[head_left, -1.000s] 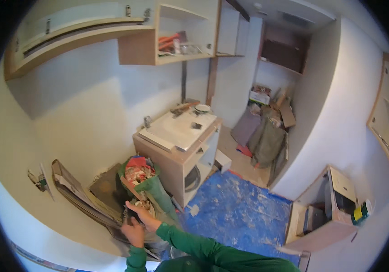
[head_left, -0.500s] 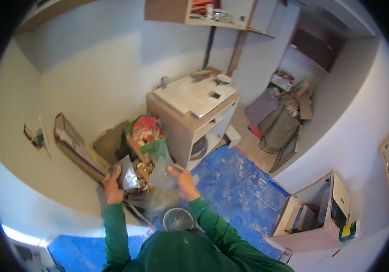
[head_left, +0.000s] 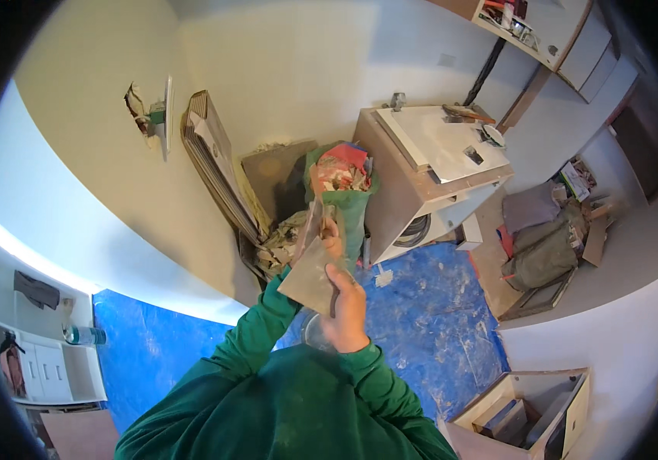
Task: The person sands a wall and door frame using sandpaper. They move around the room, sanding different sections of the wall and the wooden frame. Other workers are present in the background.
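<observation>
bright, even | glare strip left | rim warped, perhaps soft

- Both arms in green sleeves come up from the bottom of the view, bent at the elbows and meeting in front of the chest.
- Right hand (head_left: 346, 313) is closer in, back of the hand facing up, fingers (head_left: 336, 277) curled shut around what it holds.
- Left hand (head_left: 332, 234) reaches further out, mostly hidden; only a few fingertips show, pinched closed.
- Hands sit close, one just past the other.
</observation>
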Available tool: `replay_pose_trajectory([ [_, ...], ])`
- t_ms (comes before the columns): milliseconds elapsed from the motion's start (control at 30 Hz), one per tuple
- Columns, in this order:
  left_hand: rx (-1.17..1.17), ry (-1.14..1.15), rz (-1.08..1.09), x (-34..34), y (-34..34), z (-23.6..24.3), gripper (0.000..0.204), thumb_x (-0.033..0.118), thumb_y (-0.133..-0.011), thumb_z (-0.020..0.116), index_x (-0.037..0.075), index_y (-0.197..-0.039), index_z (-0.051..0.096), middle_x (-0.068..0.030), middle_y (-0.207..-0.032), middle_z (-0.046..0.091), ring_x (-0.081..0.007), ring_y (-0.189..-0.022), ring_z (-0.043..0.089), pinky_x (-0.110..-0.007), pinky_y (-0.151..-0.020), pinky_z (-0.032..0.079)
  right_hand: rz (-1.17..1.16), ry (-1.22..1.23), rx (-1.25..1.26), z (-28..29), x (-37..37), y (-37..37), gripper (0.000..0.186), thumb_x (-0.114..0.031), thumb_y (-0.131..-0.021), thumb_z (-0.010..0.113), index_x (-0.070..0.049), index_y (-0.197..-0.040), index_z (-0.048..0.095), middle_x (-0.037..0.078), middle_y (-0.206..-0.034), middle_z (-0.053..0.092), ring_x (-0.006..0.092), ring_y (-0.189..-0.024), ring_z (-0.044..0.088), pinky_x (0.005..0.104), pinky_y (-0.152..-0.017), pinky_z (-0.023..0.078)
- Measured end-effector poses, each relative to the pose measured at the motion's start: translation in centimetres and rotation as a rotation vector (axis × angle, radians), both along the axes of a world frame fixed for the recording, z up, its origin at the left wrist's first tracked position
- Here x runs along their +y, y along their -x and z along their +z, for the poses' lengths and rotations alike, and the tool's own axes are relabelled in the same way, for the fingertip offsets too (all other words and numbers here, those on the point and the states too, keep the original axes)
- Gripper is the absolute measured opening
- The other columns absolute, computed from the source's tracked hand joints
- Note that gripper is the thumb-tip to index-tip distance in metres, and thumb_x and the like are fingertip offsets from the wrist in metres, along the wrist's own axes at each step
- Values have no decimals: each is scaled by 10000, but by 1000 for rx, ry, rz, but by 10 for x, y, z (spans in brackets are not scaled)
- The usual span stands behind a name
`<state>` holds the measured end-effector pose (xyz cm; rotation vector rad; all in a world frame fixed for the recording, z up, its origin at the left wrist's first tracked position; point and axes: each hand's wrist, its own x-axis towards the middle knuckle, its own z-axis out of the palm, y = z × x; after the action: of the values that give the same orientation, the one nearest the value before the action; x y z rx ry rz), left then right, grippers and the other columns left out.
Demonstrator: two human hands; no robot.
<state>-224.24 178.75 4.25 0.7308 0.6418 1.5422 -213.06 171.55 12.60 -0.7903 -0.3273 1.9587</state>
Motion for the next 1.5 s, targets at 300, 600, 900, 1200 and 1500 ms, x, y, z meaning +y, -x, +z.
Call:
replay_pose_trajectory([
  [300,-64,293,74,-15,16,24,345,409,-1038,503,87,-1111,602,4,-868,595,-96,-719,565,-286,-606,472,69,-33,-68,20,36,-5,227,-156,-929,659,-20,-1111,657,67,-1043,701,201,-936,673,359,-855,537],
  [600,-92,142,-197,-40,44,-3,472,520,-1024,468,71,-996,609,20,-625,509,-85,-431,344,-253,-426,284,110,-27,71,18,75,-9,251,-165,-927,674,-40,-1143,655,69,-1058,704,221,-960,682,374,-885,538],
  [900,60,51,123,-36,41,-37,511,470,-1039,475,54,-1328,542,-44,-1080,629,-154,-926,613,-320,-804,529,236,136,56,-24,39,16,242,-156,-919,678,-37,-1129,653,82,-1087,706,234,-950,691,382,-823,578],
  [1200,-111,463,172,-73,47,-7,518,160,-855,700,38,-1326,524,-118,-1139,607,-241,-1008,586,-319,-850,465,-20,-280,-246,-18,116,-18,327,-278,-984,619,-28,-1193,639,73,-1040,713,195,-873,700,343,-550,529],
  [1500,-43,418,290,-44,45,10,701,53,-799,794,28,-1427,483,-89,-1354,531,-225,-1202,548,-391,-1071,430,-180,-605,-427,-29,82,5,403,-324,-1042,530,-77,-1360,560,54,-1240,627,195,-1030,645,352,-733,561],
])
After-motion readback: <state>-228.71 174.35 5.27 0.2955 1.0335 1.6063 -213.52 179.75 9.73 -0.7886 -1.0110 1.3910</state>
